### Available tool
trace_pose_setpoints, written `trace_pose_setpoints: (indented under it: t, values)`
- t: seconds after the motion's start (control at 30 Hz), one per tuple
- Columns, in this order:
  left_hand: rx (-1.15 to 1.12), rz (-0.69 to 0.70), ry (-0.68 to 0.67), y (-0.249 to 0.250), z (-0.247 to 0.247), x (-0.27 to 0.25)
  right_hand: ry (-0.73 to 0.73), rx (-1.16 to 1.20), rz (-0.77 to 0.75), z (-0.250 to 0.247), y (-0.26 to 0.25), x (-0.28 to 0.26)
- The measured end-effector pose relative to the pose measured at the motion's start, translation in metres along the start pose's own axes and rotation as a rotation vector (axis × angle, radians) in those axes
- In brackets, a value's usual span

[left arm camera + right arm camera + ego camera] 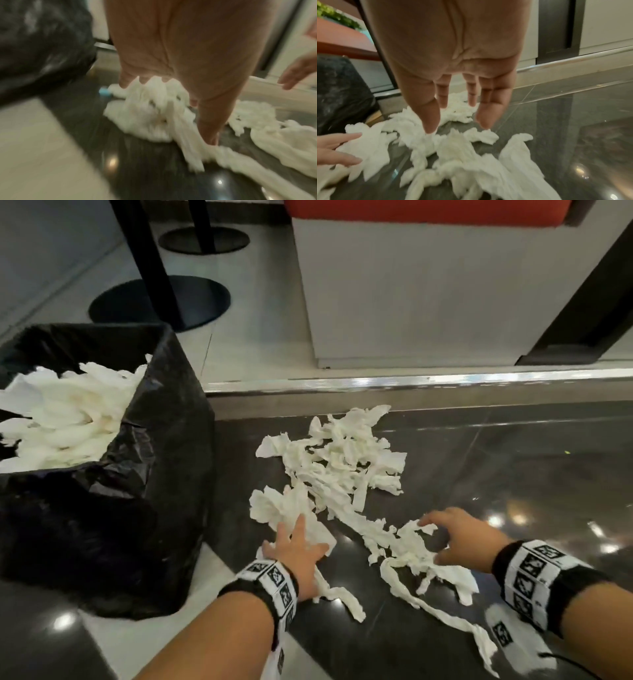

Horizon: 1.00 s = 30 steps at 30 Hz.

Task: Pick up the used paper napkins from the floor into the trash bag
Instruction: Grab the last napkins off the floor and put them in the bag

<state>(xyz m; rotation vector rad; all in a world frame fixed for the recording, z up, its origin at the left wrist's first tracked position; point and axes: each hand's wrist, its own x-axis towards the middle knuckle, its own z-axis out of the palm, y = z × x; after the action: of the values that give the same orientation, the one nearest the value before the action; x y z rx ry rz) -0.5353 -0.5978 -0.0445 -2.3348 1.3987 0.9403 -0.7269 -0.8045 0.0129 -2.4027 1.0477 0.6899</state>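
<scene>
Torn white paper napkins (342, 467) lie strewn in a heap on the dark glossy floor. My left hand (296, 542) lies flat with spread fingers on the near left clump (147, 108), fingertips pressing into the paper. My right hand (452, 535) arches over the near right strips (453, 143), fingers spread and tips touching the paper, gripping nothing. The black trash bag (144, 474) stands open at the left, just beside my left hand, with many white napkins (68, 412) inside.
A metal floor strip (411, 381) runs behind the heap. Beyond it stand a white bench base (411, 296) with a red seat, two round black table feet (159, 302), and a dark post (582, 320) at right. A small blue bit (104, 92) lies by the napkins.
</scene>
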Motion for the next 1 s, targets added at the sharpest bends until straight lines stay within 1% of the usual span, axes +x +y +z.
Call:
trace_pose_setpoints:
  t: [0.07, 0.13, 0.2, 0.27, 0.33, 0.4, 0.5, 0.53, 0.6, 0.67, 0.7, 0.77, 0.83, 0.87, 0.93, 1.0]
  values:
    - [-0.031, -0.062, -0.03, 0.0, 0.033, 0.006, -0.089, -0.061, 0.055, 0.013, 0.007, 0.003]
    - [-0.005, -0.075, 0.027, -0.004, 0.047, 0.006, -0.19, -0.101, 0.135, 0.025, 0.008, 0.002]
    - [-0.019, -0.073, 0.089, -0.009, 0.046, 0.008, -0.246, -0.103, 0.163, 0.038, 0.008, 0.004]
    - [-0.103, -0.067, 0.118, -0.013, 0.037, 0.008, -0.258, -0.093, 0.185, 0.054, 0.008, 0.008]
    - [-0.171, -0.073, 0.165, -0.018, 0.025, 0.003, -0.202, -0.077, 0.173, 0.065, 0.006, 0.011]
    - [-0.228, -0.087, 0.193, -0.024, 0.015, -0.003, -0.119, -0.052, 0.102, 0.071, -0.002, 0.015]
    - [-0.294, -0.109, 0.24, -0.032, -0.002, -0.015, -0.058, -0.001, -0.021, 0.072, -0.012, 0.03]
    - [-0.324, -0.122, 0.258, -0.033, -0.007, -0.017, -0.034, 0.043, -0.037, 0.069, -0.016, 0.038]
    - [-0.377, -0.151, 0.295, -0.035, -0.016, -0.018, 0.066, 0.197, -0.051, 0.059, -0.025, 0.053]
    - [-0.397, -0.167, 0.346, -0.037, -0.022, -0.014, 0.157, 0.307, -0.041, 0.042, -0.044, 0.055]
    - [-0.395, -0.165, 0.369, -0.039, -0.023, -0.01, 0.187, 0.328, -0.029, 0.035, -0.051, 0.055]
    - [-0.375, -0.141, 0.384, -0.042, -0.021, -0.003, 0.193, 0.337, -0.021, 0.021, -0.063, 0.05]
    - [-0.321, -0.11, 0.374, -0.043, -0.015, 0.008, 0.214, 0.345, -0.019, 0.009, -0.071, 0.045]
    - [-0.289, -0.09, 0.349, -0.043, -0.011, 0.015, 0.235, 0.372, -0.023, 0.004, -0.072, 0.042]
    - [-0.246, -0.063, 0.243, -0.044, -0.003, 0.028, 0.266, 0.454, -0.012, 0.0, -0.071, 0.04]
    - [-0.231, -0.071, 0.11, -0.043, 0.007, 0.036, 0.258, 0.496, -0.018, 0.0, -0.069, 0.038]
